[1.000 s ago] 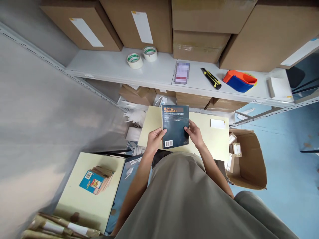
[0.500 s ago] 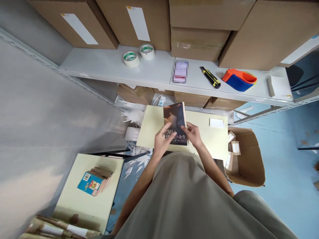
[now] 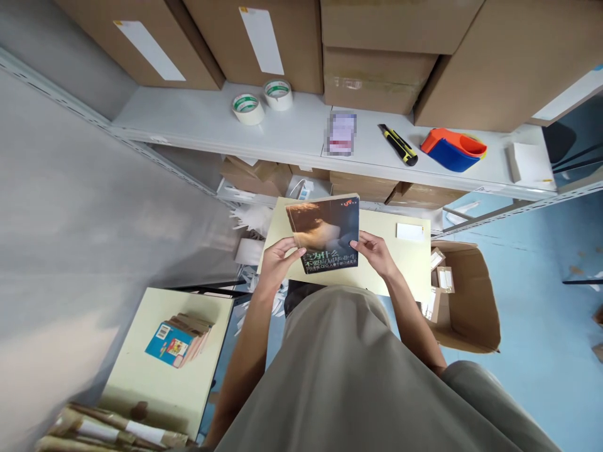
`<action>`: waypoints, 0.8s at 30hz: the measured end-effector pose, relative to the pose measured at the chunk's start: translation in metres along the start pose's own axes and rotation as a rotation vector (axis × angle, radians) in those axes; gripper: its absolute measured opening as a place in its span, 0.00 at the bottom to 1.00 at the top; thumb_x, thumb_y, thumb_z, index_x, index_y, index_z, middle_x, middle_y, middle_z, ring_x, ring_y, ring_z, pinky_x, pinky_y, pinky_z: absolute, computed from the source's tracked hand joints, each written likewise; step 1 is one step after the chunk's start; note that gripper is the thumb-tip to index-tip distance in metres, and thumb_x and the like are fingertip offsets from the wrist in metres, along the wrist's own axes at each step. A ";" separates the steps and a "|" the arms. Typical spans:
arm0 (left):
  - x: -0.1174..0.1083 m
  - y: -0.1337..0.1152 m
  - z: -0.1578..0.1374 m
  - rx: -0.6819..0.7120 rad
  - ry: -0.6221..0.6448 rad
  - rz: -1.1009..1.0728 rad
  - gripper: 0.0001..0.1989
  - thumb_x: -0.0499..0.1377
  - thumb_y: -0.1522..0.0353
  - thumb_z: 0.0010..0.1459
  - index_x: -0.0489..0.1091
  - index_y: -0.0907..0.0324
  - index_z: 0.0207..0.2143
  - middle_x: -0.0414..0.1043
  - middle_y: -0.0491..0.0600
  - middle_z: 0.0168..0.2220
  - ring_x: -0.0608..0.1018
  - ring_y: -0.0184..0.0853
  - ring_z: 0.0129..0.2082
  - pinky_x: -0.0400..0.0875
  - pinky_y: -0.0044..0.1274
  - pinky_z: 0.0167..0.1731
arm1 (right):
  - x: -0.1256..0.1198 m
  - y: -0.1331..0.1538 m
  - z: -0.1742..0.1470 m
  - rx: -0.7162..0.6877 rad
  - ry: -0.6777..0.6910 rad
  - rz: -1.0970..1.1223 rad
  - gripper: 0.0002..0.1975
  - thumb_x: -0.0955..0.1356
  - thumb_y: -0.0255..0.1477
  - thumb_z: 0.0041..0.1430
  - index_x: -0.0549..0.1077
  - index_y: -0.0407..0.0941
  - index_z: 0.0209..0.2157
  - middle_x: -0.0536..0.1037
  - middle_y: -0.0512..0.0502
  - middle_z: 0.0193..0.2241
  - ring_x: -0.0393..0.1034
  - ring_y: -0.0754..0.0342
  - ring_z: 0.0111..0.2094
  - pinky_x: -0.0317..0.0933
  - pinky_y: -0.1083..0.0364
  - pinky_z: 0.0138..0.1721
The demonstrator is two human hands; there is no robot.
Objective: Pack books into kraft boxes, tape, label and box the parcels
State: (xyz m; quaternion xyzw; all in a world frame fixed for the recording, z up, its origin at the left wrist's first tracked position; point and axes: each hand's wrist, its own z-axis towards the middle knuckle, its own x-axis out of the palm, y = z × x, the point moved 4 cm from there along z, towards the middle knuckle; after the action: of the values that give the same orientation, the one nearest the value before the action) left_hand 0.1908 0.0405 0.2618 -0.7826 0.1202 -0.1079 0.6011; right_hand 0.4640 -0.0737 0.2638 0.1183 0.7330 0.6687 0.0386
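Book: paperback (image 3: 326, 233) held front cover up, above the pale yellow bench (image 3: 400, 263), a dark cover with a warm brown picture and pale lettering near its lower edge.
Left hand: left hand (image 3: 277, 257) closed on the book's lower left corner, thumb on the cover, fingers curled under the edge.
Right hand: right hand (image 3: 375, 251) gripping the book's lower right edge, thumb on top, fingers behind.
Bench: a small white card (image 3: 411, 232) lies on it to the right of the book, well apart from both hands.
Shelf: white metal shelf (image 3: 202, 122) runs behind the bench; on it two tape rolls (image 3: 260, 102) side by side, touching or nearly so, a yellow and black box cutter (image 3: 398, 145), and an orange and blue tape dispenser (image 3: 453, 150) just right of the cutter.
Boxes: large brown cartons (image 3: 377, 56) stand along the back of the shelf, some with white labels.
Second bench: lower left, another pale bench (image 3: 155, 383) carries a stack of books (image 3: 179, 340), the top one blue.
Floor: an open cardboard box (image 3: 471, 301) stands right of the first bench on the blue floor (image 3: 541, 301), with small packets inside; white paper scraps lie between the two benches.
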 end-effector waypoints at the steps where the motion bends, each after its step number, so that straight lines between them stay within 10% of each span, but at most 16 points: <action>1: -0.001 -0.006 -0.001 0.050 0.016 0.026 0.28 0.83 0.53 0.46 0.85 0.58 0.44 0.89 0.57 0.47 0.88 0.50 0.52 0.81 0.41 0.60 | -0.002 0.003 0.001 -0.038 -0.007 -0.018 0.23 0.80 0.54 0.65 0.89 0.48 0.45 0.89 0.45 0.41 0.84 0.41 0.48 0.77 0.44 0.54; 9: -0.003 -0.059 -0.013 0.503 0.058 0.166 0.11 0.71 0.58 0.66 0.83 0.51 0.32 0.89 0.54 0.43 0.84 0.48 0.63 0.78 0.47 0.67 | 0.004 0.026 0.000 -0.306 -0.008 -0.088 0.12 0.76 0.47 0.73 0.90 0.61 0.52 0.84 0.51 0.65 0.73 0.42 0.74 0.61 0.35 0.80; 18: -0.018 -0.047 -0.017 0.267 -0.048 0.071 0.27 0.81 0.52 0.51 0.68 0.53 0.33 0.85 0.48 0.35 0.88 0.44 0.43 0.84 0.33 0.46 | 0.007 0.025 -0.007 -0.208 0.003 -0.200 0.30 0.76 0.53 0.71 0.83 0.52 0.66 0.90 0.42 0.51 0.84 0.42 0.56 0.75 0.43 0.65; 24: -0.025 -0.048 -0.023 0.165 -0.005 0.219 0.24 0.73 0.47 0.61 0.86 0.55 0.48 0.87 0.53 0.42 0.86 0.43 0.41 0.82 0.31 0.43 | 0.006 0.024 -0.010 -0.103 -0.050 -0.136 0.33 0.74 0.54 0.72 0.78 0.51 0.70 0.86 0.47 0.38 0.79 0.47 0.40 0.74 0.47 0.49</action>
State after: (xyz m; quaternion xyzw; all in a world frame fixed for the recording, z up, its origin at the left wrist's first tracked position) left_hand 0.1629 0.0388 0.3134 -0.7131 0.1944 -0.0492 0.6718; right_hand 0.4590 -0.0798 0.2889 0.0830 0.7027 0.6983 0.1082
